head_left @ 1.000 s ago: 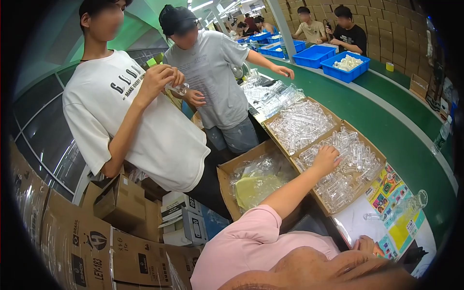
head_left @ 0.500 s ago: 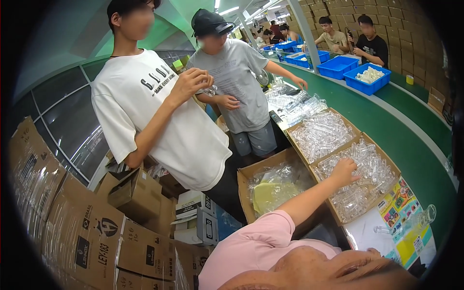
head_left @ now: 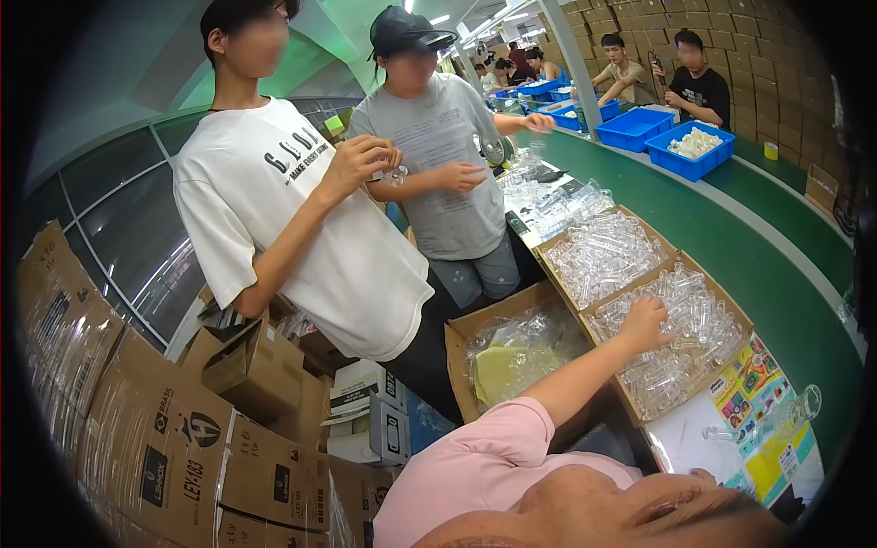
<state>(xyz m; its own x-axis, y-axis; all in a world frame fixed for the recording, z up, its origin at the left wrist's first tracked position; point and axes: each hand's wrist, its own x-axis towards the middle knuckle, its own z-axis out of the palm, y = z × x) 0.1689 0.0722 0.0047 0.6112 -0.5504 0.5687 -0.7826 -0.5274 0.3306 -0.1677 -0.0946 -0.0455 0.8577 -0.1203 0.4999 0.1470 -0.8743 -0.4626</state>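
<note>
My left hand (head_left: 645, 325) reaches over the near cardboard tray (head_left: 643, 422), its fingers loosely bent and apart on a heap of small clear tubes (head_left: 699, 320). Whether a tube lies under the fingers is hidden. Only a small bit of my right hand (head_left: 702, 476) shows at the lower edge; its fingers are hidden. Beside it, on the table, lies a larger clear flask-like piece (head_left: 776, 418) with a flared round end. It rests over a colourful printed sheet (head_left: 760, 388).
Another tray of clear tubes (head_left: 603, 256) adjoins mine. An open carton (head_left: 454, 352) holds plastic bags and yellow sheets. Two people stand at my left, one holding a clear piece (head_left: 396, 176). Beyond the green conveyor (head_left: 630, 187) sit workers and blue bins (head_left: 692, 166). Cartons (head_left: 174, 447) are stacked at left.
My left hand has shifted slightly left and curled a little more over the tubes. The person in grey has raised the outstretched arm and drawn it away from the tubes.
</note>
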